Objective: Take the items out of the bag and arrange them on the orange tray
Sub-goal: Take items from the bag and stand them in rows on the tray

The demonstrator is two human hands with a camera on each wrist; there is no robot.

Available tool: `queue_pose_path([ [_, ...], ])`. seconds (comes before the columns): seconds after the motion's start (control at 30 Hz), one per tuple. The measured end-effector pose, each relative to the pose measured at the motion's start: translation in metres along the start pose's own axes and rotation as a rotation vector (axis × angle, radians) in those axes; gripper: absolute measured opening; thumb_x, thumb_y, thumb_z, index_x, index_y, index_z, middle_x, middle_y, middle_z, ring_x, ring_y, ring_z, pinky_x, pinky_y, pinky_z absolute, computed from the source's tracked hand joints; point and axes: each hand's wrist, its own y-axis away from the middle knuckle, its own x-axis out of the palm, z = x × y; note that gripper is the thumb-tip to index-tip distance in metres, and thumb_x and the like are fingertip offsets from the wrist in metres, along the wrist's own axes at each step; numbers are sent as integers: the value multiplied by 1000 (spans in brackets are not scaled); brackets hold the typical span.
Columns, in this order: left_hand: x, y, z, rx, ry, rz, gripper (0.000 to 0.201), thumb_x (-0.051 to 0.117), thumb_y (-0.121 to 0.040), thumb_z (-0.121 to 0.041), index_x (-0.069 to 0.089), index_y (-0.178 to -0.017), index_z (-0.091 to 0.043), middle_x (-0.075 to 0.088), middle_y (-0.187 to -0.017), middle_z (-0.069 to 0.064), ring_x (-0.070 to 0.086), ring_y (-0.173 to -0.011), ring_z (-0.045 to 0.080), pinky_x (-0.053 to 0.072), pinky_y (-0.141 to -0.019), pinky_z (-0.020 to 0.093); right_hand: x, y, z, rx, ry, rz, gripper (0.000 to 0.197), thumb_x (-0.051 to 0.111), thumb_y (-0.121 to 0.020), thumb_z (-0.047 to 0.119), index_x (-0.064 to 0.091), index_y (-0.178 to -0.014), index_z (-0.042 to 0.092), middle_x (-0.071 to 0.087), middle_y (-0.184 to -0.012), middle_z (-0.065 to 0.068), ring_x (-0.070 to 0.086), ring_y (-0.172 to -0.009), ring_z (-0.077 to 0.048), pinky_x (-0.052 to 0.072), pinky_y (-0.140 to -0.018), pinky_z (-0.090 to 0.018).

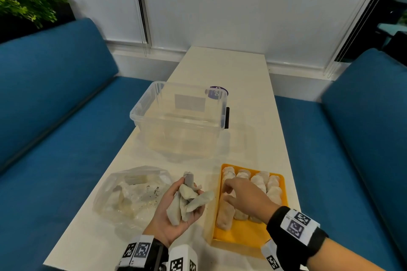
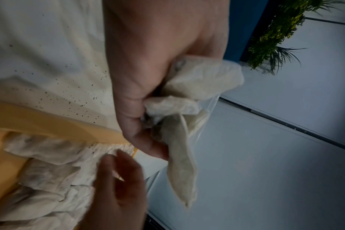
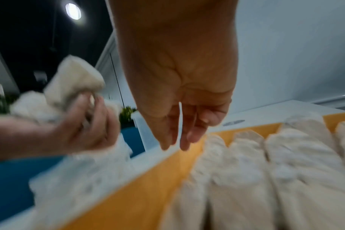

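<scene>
The person's left hand (image 1: 176, 209) is palm up above the bench (image 1: 220, 68), between the bag (image 1: 132, 193) and the orange tray (image 1: 248, 235). Its fingers are curled round a bunch of pale rolls (image 1: 187, 200), several of them sticking out at different angles; the left wrist view shows the thumb pressed against the bunch with one roll hanging free past the fingers.

The right hand (image 1: 244, 196) is over the left part of the tray, fingers relaxed and pointing down toward the rolls laid there, holding nothing. In the right wrist view the fingertips (image 3: 171, 140) hang just above the tray's near wall (image 3: 148, 186).

More rolls lie side by side in rows on the tray (image 1: 259, 185), filling its far and left parts, while the near right corner shows bare orange. The clear plastic bag lies crumpled on the bench to the left of the tray, with a few pale pieces inside.

Behind them stands a clear plastic tub (image 1: 180, 116). Blue sofas (image 1: 55, 105) flank the bench on both sides.
</scene>
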Motion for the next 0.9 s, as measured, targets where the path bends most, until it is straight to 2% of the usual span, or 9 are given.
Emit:
queue_pose_path([
  [0.1, 3, 0, 1, -2, -11, -1, 41, 50, -86, -32, 63, -67, 2, 59, -60, 10, 60, -46, 21, 57, -54, 33, -18, 15, 15, -155, -168, -94, 32, 62, -86, 22, 52, -114, 33, 55, -110, 9, 49, -78, 0, 40, -69, -8],
  [0.23, 3, -3, 3, -2, -21, -33, 41, 53, -84, -32, 66, -69, 4, 59, -69, 9, 61, -56, 19, 56, -59, 32, -35, 36, 31, -335, -321, -76, 36, 69, -81, 28, 45, -98, 49, 50, -108, 13, 49, -92, -3, 42, -74, -11],
  [0.37, 10, -2, 6, 10, -65, -75, 45, 53, -87, -32, 66, -67, 6, 62, -66, 14, 63, -58, 24, 57, -61, 33, -34, 38, 29, -371, -371, -136, 6, 66, -84, 31, 60, -87, 32, 59, -90, 10, 54, -87, -7, 48, -73, -21],
  [0.47, 16, 3, 6, 27, -29, -120, 40, 58, -83, -27, 67, -62, 6, 66, -66, 16, 66, -56, 27, 57, -62, 37, -29, 39, 24, -295, -494, -182, 9, 64, -86, 25, 58, -84, 31, 63, -80, 7, 58, -78, -11, 50, -71, -27],
  [0.57, 22, 8, 6, 29, -15, -97, 35, 60, -76, -25, 71, -59, 3, 68, -70, 17, 68, -60, 28, 57, -63, 37, -28, 42, 22, -220, -591, -138, 15, 60, -89, 20, 54, -98, 31, 64, -80, -5, 64, -74, -17, 53, -74, -35],
  [0.67, 25, 9, 7, 28, -42, -88, 37, 57, -79, -26, 71, -62, 3, 68, -70, 18, 69, -58, 27, 57, -61, 37, -27, 44, 22, -206, -518, -47, 33, 55, -92, 20, 45, -117, 38, 59, -87, 2, 63, -74, -9, 53, -75, -22],
  [0.77, 28, 7, 8, 28, -67, -107, 33, 54, -87, -30, 63, -79, 1, 68, -71, 18, 69, -60, 28, 57, -62, 39, -27, 46, 26, -228, -356, -33, 40, 56, -91, 31, 42, -127, 39, 55, -109, 16, 56, -84, -3, 47, -75, -11],
  [0.83, 28, 6, 8, 19, -85, -88, 34, 51, -88, -32, 62, -83, 0, 69, -73, 18, 70, -63, 29, 58, -61, 39, -28, 46, 27, -241, -285, -51, 42, 55, -88, 45, 45, -127, 33, 53, -119, 14, 51, -95, -2, 44, -77, -10],
  [0.9, 28, 6, 8, 8, -103, -65, 35, 53, -84, -31, 65, -78, 1, 68, -74, 19, 69, -63, 30, 58, -60, 39, -27, 44, 27, -257, -243, -102, 40, 52, -85, 55, 55, -113, 26, 56, -109, 8, 50, -95, -5, 42, -75, -15],
])
